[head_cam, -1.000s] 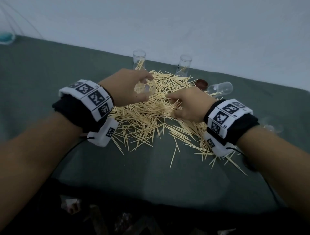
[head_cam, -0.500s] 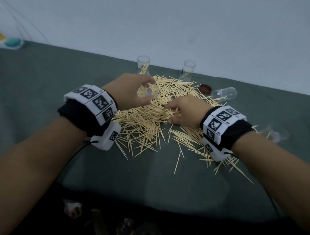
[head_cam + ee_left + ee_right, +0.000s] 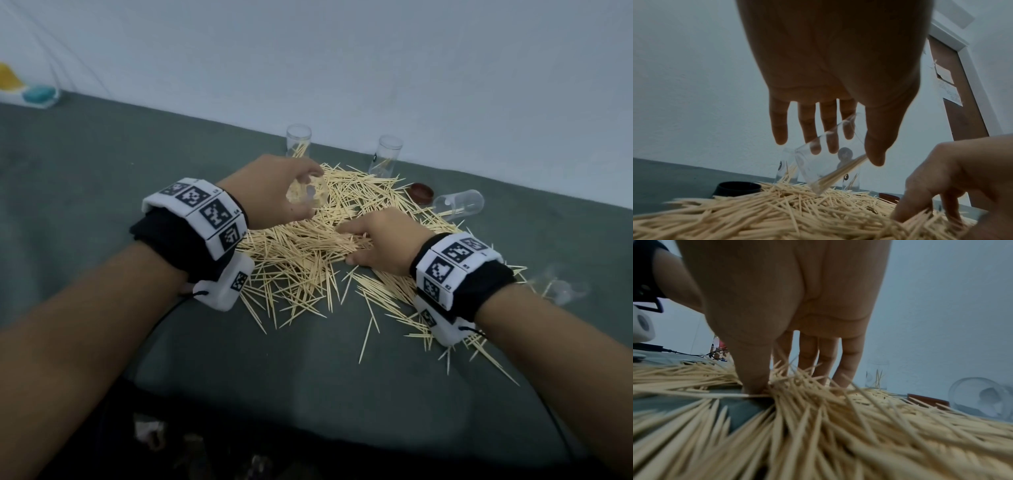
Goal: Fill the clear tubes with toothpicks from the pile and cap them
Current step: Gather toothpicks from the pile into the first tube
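Note:
A wide pile of toothpicks (image 3: 301, 253) lies on the grey-green tabletop (image 3: 308, 377). My left hand (image 3: 308, 202) hovers over the pile's far side and holds a clear tube (image 3: 826, 164) between thumb and fingers. The tube is tilted, its lower end touching the pile, with a few toothpicks inside. My right hand (image 3: 352, 245) is down in the pile's middle. Its thumb (image 3: 754, 382) presses to the cloth and its fingers (image 3: 846, 369) dig in opposite, pinching a bunch of toothpicks (image 3: 795, 381) between them.
Two clear tubes stand upright by the wall, one (image 3: 298, 140) on the left and one (image 3: 385, 154) to its right, each with a few toothpicks. Another tube (image 3: 459, 205) lies on its side beside a brown cap (image 3: 421, 193). A further clear tube (image 3: 561, 287) lies at the right.
My right hand has drawn back toward me through the pile, raking toothpicks together. The left hand keeps the tilted tube over the same spot.

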A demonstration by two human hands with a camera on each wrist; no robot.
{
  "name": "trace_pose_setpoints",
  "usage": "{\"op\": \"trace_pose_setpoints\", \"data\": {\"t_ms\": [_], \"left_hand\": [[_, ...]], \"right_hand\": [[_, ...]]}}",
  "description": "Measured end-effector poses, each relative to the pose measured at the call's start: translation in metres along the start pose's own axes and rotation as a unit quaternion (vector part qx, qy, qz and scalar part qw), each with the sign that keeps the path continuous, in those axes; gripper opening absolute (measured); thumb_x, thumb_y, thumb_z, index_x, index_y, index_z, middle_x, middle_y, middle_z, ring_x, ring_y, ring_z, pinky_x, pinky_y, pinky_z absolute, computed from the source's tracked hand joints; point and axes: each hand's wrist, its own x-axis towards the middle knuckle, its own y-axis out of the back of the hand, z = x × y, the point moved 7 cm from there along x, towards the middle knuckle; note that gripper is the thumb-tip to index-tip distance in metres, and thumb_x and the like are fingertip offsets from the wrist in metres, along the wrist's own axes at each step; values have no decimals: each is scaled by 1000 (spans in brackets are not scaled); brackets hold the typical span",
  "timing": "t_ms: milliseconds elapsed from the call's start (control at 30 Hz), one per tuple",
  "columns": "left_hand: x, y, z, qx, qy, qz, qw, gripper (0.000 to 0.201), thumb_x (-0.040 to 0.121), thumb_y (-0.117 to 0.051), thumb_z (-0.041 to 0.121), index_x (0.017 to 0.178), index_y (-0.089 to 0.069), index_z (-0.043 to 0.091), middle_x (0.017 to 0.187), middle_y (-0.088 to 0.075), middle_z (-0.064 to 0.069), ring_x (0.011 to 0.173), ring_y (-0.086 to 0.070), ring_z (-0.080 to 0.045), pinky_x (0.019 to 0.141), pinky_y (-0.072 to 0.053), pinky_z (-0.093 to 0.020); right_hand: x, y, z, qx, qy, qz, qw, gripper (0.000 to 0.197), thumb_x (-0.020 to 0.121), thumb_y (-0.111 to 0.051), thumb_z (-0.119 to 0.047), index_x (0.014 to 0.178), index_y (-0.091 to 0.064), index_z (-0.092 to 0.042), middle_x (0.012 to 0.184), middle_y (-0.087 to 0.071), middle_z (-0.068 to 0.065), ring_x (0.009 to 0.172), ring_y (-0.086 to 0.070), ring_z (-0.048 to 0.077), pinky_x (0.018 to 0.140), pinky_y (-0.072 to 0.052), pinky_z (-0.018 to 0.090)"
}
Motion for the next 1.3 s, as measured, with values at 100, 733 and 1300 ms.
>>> {"op": "trace_pose_setpoints", "data": {"t_ms": [100,733,1300], "left_hand": [[1,1,-1,-4,3,1,1000,59,85,-70,39,139,-46,30,126,-60,7,96,-54,-7,89,-44,-27],[1,-4,-4,7,4,4,1000,61,86,-70,39,140,-44,30,129,-60,6,113,-56,-10,94,-39,-23],[0,-2,-12,0,59,17,998,53,77,-78,35,123,-53,30,122,-61,8,106,-56,-11,95,-49,-36]], "right_hand": [[-3,0,4,19,-19,1,1000,61,84,-73,-34,139,-49,-31,136,-56,-4,123,-53,17,104,-41,32],[5,17,17,37,-17,47,998,42,90,-66,-33,131,-58,-28,133,-59,-2,118,-56,17,98,-42,29],[-2,61,25,84,-5,120,989,40,89,-65,-42,126,-64,-27,124,-65,-4,112,-58,11,97,-38,21]]}}
